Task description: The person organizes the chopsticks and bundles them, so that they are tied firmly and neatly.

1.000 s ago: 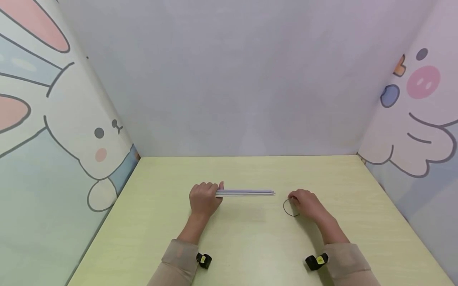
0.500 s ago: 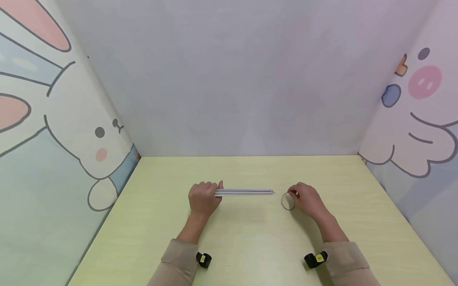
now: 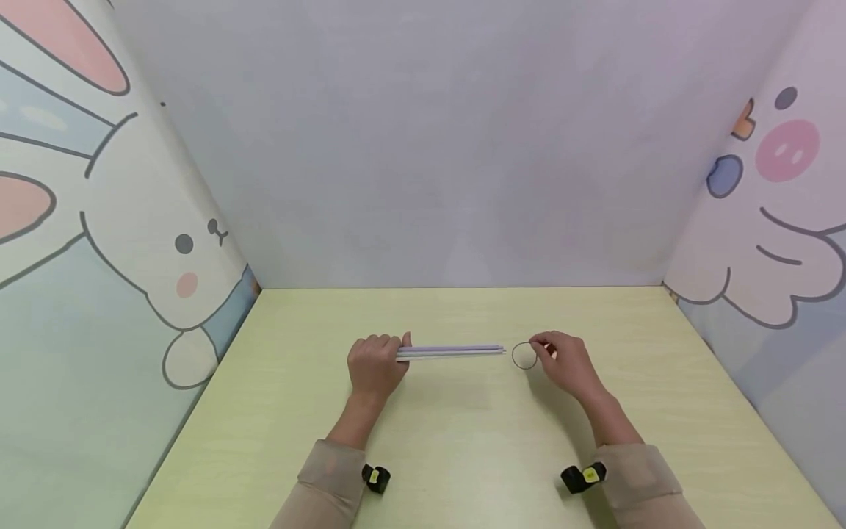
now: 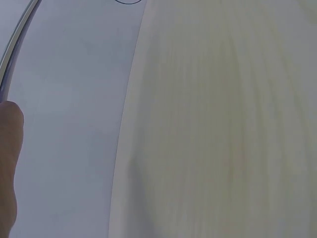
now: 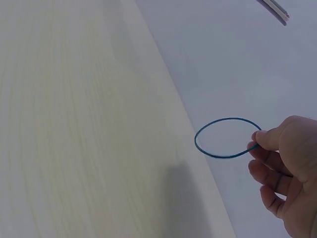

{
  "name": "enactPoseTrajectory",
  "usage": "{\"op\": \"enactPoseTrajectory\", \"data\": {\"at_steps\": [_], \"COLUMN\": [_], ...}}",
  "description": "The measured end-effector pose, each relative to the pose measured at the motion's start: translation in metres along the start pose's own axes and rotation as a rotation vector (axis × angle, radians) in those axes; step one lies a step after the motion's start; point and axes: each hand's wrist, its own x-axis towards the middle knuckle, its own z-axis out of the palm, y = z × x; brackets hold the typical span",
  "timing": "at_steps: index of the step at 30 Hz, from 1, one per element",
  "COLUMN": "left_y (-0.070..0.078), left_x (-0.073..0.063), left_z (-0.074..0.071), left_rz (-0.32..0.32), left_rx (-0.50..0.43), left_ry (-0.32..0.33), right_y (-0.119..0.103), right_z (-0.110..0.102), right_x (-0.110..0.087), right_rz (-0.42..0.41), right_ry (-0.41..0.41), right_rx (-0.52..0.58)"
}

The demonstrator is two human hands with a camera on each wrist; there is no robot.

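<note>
My left hand [image 3: 375,367] grips a bundle of slim lilac and white sticks [image 3: 452,351], its fingers curled round their left end. The free ends point right, side by side and roughly level. A thin teal rubber band [image 5: 220,157] hangs as an open loop from my right hand [image 5: 297,173], pinched between thumb and forefinger. In the head view, that loop sits just right of the stick tips, apart from them. The left wrist view catches only part of a left digit and a curved stretch of the sticks [image 4: 17,44].
Both hands are over a pale wood-grain table [image 3: 449,441]. A grey back wall [image 3: 449,147] rises behind it. Side panels carry a cartoon rabbit [image 3: 158,242] and a pig [image 3: 786,150]. Small black cameras [image 3: 583,479] are strapped at both wrists.
My right hand has risen slightly away from the table's near side, bringing the rubber band up and left toward the stick tips. The left hand and sticks have barely moved.
</note>
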Motion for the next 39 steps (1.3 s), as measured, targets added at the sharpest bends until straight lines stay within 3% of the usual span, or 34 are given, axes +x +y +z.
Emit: {"op": "enactPoseTrajectory", "data": {"at_steps": [16,26,39], "left_y": [0.002,0.0,0.001], "left_x": [0.003,0.006,0.005], "left_z": [0.0,0.001,0.0], "left_rz": [-0.015,-0.009,-0.04], "left_rx": [0.002,0.012,0.028], "left_ry": [-0.041,-0.027,-0.044], "right_y": [-0.029,-0.063,-0.076], "right_z": [-0.014,-0.019,-0.012], "right_x": [0.006,0.008,-0.001], "right_rz": [0.102,0.12,0.029], "right_ry": [0.017,-0.024,-0.125], "right_rx": [0.194,0.432,0.561]}}
